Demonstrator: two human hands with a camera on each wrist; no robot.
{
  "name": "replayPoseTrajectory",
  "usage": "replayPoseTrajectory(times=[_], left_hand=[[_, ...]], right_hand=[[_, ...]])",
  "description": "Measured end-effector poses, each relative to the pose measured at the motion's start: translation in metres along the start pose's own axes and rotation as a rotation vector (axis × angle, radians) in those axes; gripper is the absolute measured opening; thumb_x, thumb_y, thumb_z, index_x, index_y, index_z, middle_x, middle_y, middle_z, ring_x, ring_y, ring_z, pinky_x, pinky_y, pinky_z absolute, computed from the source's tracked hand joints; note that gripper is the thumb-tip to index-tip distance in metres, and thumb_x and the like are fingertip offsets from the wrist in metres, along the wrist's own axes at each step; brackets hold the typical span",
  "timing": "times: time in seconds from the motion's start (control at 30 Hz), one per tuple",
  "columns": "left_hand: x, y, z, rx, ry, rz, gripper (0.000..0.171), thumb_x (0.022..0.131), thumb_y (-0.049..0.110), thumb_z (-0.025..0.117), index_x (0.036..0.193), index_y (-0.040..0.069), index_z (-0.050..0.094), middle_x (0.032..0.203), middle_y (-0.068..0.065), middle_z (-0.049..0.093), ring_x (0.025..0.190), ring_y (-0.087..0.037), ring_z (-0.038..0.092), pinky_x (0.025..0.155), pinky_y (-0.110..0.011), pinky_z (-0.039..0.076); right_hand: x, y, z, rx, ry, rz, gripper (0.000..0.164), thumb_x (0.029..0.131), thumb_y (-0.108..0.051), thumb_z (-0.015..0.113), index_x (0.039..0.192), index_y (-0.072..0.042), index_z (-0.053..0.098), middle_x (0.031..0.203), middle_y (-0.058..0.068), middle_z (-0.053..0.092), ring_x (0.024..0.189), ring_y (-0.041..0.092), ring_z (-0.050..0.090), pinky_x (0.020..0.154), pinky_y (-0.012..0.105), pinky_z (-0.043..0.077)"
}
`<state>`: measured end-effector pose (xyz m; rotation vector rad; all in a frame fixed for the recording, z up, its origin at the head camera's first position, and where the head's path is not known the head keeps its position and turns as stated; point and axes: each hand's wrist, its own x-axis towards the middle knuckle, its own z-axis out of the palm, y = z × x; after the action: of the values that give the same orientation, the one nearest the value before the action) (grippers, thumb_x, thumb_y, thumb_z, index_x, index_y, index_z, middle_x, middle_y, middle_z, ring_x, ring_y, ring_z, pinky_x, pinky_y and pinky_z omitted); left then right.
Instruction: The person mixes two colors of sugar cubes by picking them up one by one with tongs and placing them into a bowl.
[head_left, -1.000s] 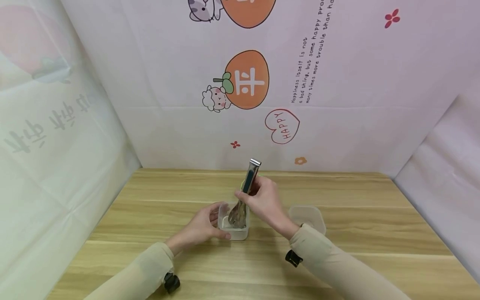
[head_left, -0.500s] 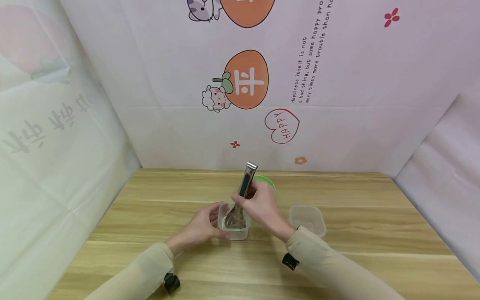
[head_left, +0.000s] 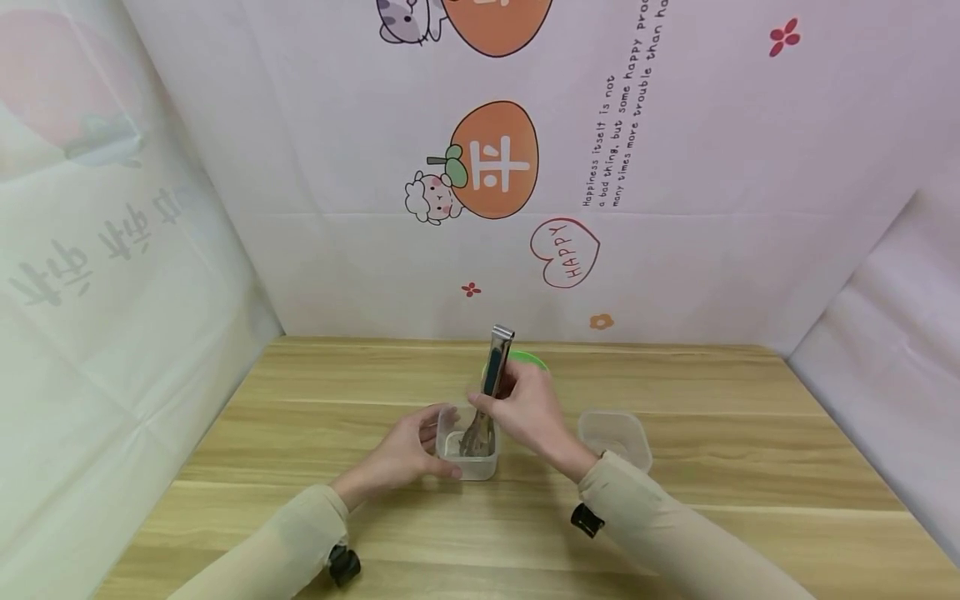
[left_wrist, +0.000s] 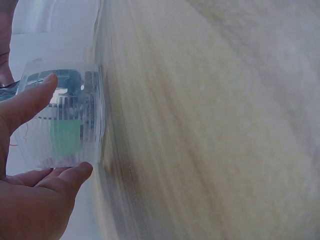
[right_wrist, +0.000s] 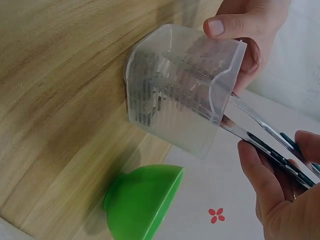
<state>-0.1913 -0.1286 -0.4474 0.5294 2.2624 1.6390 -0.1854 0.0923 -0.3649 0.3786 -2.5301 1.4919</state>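
You wear long, pale beige sleeves (head_left: 697,533) with slightly wrinkled cuffs (head_left: 604,475), a small black block (head_left: 344,566) near each.

Through my cameras I see a wooden table (head_left: 420,550) — on it a clear tub (right_wrist: 175,95), a green bowl (right_wrist: 140,202) and a translucent square piece (head_left: 615,439).

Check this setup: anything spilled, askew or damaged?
No spill or damage shows. The clear container stands upright, held by the left hand; the green bowl is upright too. The tongs lean inside the container, but the right hand holds them. One oddity: the lettering on the backdrop runs sideways, bottom to top.
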Motion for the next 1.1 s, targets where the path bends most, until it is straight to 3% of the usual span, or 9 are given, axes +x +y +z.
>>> replayPoseTrajectory(times=[0.63, 1.1], left_hand=[[0.000, 0.001, 0.001, 0.004, -0.005, 0.001, 0.097, 0.078, 0.004, 0.092, 0.158, -0.006, 0.037, 0.159, -0.026, 0.044, 0.143, -0.043, 0.046, 0.117, -0.047, 0.043], [0.000, 0.002, 0.001, -0.011, -0.012, 0.010, 0.099, 0.078, 0.003, 0.092, 0.158, -0.007, 0.035, 0.159, -0.028, 0.043, 0.144, -0.045, 0.044, 0.118, -0.047, 0.043]], right_hand=[[-0.002, 0.006, 0.007, 0.022, -0.028, 0.021, 0.019, 0.086, -0.005, 0.085, 0.082, -0.008, 0.067, 0.072, -0.001, 0.068, 0.063, 0.016, 0.062, 0.057, 0.032, 0.055], [0.001, 0.004, -0.005, 0.131, 0.093, 0.046, 0.012, 0.086, -0.005, 0.085, 0.086, -0.006, 0.073, 0.074, 0.002, 0.070, 0.067, 0.017, 0.062, 0.060, 0.028, 0.051]])
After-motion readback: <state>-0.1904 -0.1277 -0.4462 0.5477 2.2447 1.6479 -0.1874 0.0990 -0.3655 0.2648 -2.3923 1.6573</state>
